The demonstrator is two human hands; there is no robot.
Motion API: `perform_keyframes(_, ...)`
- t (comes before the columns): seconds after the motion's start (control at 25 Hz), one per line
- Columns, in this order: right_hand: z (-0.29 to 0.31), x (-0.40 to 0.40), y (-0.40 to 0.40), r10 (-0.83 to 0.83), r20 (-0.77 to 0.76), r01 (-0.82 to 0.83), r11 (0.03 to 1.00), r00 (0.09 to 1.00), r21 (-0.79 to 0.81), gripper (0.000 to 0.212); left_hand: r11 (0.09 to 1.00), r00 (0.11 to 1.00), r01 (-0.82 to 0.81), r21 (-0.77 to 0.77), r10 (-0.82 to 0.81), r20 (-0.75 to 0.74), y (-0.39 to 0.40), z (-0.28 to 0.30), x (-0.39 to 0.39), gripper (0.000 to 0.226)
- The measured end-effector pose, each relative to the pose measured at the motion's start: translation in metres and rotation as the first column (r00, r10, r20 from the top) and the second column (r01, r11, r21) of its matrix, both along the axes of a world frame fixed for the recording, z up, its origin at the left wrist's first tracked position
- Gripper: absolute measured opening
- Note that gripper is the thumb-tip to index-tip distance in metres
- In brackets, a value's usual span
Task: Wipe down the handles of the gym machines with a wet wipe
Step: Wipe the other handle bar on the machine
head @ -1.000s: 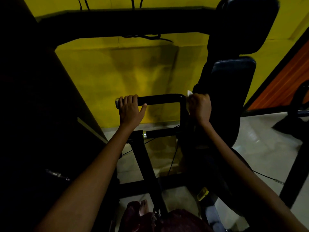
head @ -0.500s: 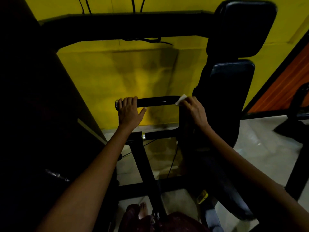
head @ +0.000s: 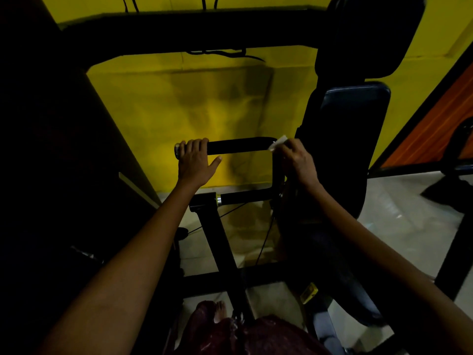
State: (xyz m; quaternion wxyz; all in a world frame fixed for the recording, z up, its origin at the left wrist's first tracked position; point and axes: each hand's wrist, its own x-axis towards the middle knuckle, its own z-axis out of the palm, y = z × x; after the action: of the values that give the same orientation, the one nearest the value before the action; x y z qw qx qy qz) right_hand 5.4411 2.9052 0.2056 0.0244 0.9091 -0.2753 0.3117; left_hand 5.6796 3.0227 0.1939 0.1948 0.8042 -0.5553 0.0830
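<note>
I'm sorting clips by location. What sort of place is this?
Most likely a gym: a black machine handle held by the left hand, padded backrests, and a heavy steel frame.

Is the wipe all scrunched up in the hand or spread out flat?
Mostly scrunched. Only a small white corner of the wet wipe pokes out from the right hand, which pinches it against the black handle.
</note>
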Motion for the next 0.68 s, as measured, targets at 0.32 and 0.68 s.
perform_keyframes(0.32, -0.075, -0.023, 0.036, 0.033, -0.281, 0.039, 0.968, 0.959, 0.247, 0.026, 1.0, 1.0, -0.005, 0.027, 0.005, -0.007, 0.0, 0.003, -0.001, 0.06)
perform_keyframes(0.68, -0.051, -0.012, 0.03, -0.124, -0.097, 0.148, 0.94, 0.988, 0.308, 0.023, 0.999, 1.0, 0.023, 0.035, -0.023, -0.005, 0.0, 0.001, 0.002, 0.068)
